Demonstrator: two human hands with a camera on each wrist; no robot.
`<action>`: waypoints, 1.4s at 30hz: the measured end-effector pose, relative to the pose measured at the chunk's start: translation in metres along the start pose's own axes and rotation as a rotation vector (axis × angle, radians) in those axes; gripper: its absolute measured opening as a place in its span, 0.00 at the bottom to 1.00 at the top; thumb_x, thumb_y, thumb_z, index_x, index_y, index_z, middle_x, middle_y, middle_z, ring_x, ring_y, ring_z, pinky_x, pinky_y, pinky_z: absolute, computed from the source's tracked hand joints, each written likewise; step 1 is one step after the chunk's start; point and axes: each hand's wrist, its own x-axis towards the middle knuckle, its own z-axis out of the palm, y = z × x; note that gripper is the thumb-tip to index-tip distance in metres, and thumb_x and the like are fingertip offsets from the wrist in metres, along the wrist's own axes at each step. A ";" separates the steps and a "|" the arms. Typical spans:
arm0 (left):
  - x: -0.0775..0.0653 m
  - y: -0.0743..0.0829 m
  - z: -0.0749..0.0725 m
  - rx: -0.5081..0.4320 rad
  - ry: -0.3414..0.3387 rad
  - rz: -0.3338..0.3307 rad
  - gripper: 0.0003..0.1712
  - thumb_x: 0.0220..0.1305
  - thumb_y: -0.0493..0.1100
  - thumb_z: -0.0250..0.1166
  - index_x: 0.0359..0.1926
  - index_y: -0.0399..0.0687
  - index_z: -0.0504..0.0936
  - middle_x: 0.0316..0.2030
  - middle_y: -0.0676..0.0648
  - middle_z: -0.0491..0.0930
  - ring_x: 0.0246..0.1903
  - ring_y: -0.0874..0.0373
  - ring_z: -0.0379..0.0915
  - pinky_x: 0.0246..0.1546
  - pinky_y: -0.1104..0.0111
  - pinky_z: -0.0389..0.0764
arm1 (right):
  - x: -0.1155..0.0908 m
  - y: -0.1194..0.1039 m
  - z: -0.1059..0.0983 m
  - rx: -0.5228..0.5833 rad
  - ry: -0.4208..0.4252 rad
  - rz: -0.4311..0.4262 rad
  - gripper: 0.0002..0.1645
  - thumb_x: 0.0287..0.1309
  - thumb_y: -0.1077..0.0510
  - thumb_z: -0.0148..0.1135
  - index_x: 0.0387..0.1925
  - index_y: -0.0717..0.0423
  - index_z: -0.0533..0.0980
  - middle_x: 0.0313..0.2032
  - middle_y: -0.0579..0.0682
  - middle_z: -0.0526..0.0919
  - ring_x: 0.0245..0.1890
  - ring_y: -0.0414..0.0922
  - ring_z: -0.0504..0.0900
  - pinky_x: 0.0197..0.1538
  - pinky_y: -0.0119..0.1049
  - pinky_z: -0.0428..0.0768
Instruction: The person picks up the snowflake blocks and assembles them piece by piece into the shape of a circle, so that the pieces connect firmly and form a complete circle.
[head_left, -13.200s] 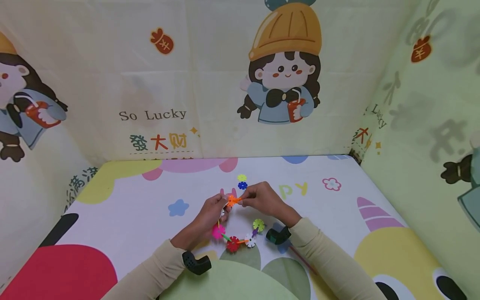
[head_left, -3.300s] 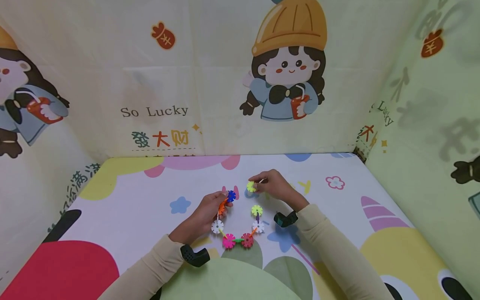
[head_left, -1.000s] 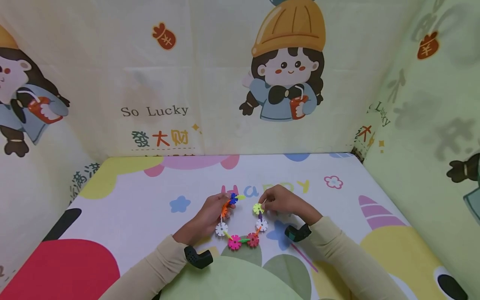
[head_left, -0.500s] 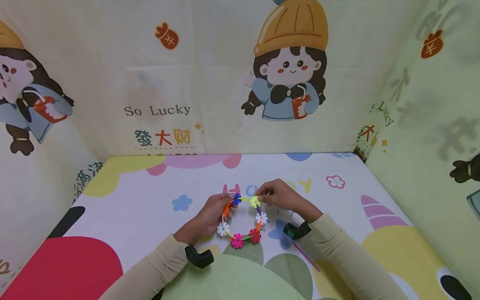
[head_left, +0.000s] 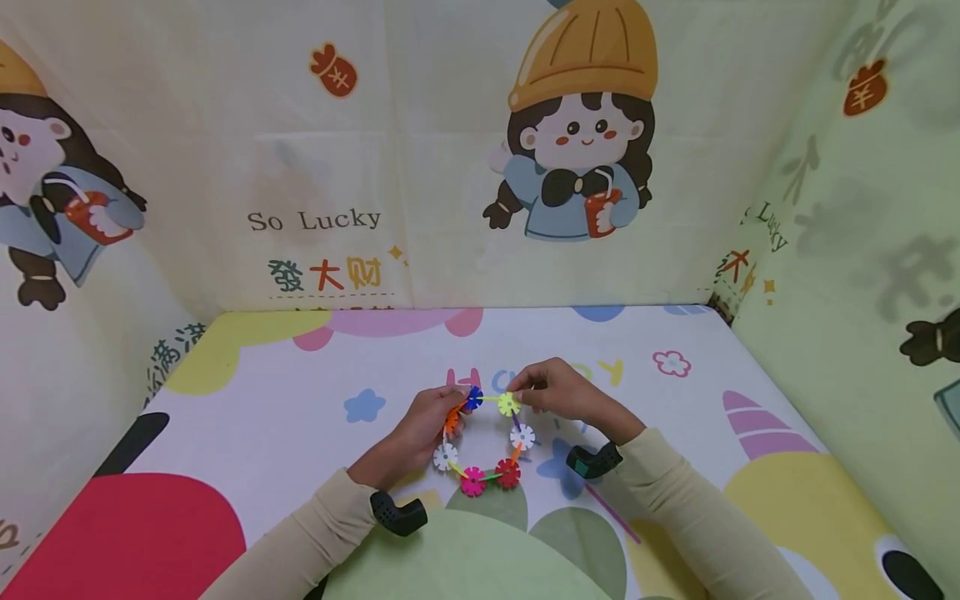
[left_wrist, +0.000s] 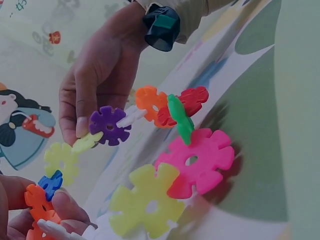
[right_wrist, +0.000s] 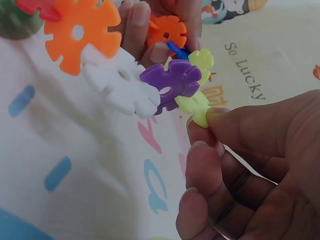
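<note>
A chain of slotted plastic snowflake discs, among them a pink disc [head_left: 473, 482] and a red disc [head_left: 507, 474], curves into a ring between the hands. My left hand [head_left: 420, 429] grips its left end by an orange disc [left_wrist: 36, 196] and a small blue disc [left_wrist: 51, 186]. My right hand [head_left: 564, 393] pinches a yellow-green disc [right_wrist: 197, 109] between thumb and finger, beside a purple disc [right_wrist: 172, 82]. A second yellow-green disc [left_wrist: 62, 161], attached to the blue one, meets the pinched disc edge to edge. Whether their slots fully interlock, I cannot tell.
The tabletop [head_left: 315, 367] carries a printed cartoon cover. Printed curtains [head_left: 435, 167] stand behind and at both sides. A black band with a small device [head_left: 397, 512] sits on the left wrist, and a similar one [head_left: 592, 460] on the right.
The blue and yellow-green discs, lying loose on the table at first, joined the left end. Lately the right hand took the chain's other end and lifted it against them. Both hands now barely move.
</note>
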 end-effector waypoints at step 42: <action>0.001 0.002 0.002 -0.009 0.005 0.017 0.23 0.76 0.47 0.51 0.49 0.28 0.78 0.31 0.43 0.76 0.23 0.59 0.67 0.25 0.74 0.70 | 0.009 -0.012 0.023 0.018 0.178 0.001 0.06 0.62 0.69 0.60 0.36 0.63 0.83 0.30 0.50 0.83 0.24 0.43 0.80 0.31 0.36 0.81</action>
